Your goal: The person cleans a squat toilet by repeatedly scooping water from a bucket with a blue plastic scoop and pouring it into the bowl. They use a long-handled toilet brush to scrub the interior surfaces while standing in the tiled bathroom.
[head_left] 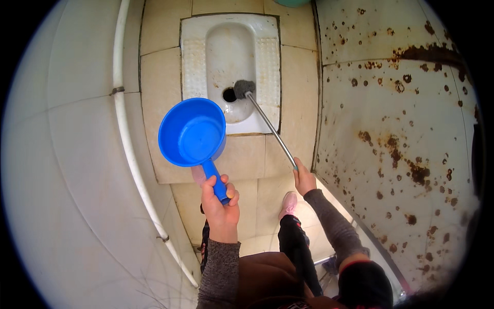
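My left hand (pixel 222 208) is closed around the handle of a blue plastic dipper (pixel 194 135), held in the air with its wide mouth facing up. I see no water in it for certain. My right hand (pixel 304 178) grips the upper end of a toilet brush (pixel 272 129) with a long metal handle and a dark grey head. The brush slants down to the left, and its head rests in the bowl of a white squat toilet (pixel 267 77), right beside the drain hole (pixel 229 95). Brownish stains mark the bowl.
A white pipe (pixel 123 123) runs along the left wall. On the right stands a white panel (pixel 350 118) covered with rust spots. Beige tiles (pixel 159 92) surround the toilet on a raised step. My pink shoe (pixel 289 203) is on the lower floor. A green container edge shows at the top.
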{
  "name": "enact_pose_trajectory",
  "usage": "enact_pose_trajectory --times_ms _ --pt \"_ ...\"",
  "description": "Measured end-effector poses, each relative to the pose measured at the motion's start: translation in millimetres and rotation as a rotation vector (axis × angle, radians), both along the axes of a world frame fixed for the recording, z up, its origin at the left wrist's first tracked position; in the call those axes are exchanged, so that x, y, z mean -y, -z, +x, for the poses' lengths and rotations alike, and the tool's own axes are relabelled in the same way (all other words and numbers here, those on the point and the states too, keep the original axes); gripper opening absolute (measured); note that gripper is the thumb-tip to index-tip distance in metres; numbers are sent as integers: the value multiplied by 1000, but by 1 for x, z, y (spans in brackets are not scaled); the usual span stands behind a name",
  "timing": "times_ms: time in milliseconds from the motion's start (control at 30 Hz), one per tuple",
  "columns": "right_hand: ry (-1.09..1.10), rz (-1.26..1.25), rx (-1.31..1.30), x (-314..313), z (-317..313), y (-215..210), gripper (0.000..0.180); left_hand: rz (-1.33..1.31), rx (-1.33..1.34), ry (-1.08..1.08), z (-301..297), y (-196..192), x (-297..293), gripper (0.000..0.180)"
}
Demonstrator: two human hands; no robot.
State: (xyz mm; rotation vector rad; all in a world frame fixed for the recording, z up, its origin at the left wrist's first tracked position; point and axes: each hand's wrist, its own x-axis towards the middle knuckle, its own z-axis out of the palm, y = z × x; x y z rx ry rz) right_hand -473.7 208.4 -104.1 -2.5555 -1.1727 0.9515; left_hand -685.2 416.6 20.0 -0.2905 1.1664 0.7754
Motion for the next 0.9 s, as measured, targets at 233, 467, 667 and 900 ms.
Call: enact_pose_trajectory --times_ms 233,467,667,900 --pt "445 202 -245 -72 -69 39 37 5 -17 -65 -12 -2 -17 16" --pt "270 113 113 -246 -23 88 45 -41 15 -94 -18 1 -23 15" --pt "-735 -433 738 -268 145 -35 70 -49 22 -133 -27 -6 -36 15" --pt "-1428 -616 660 -360 75 -129 35 -86 56 -184 -33 -5 -47 14"
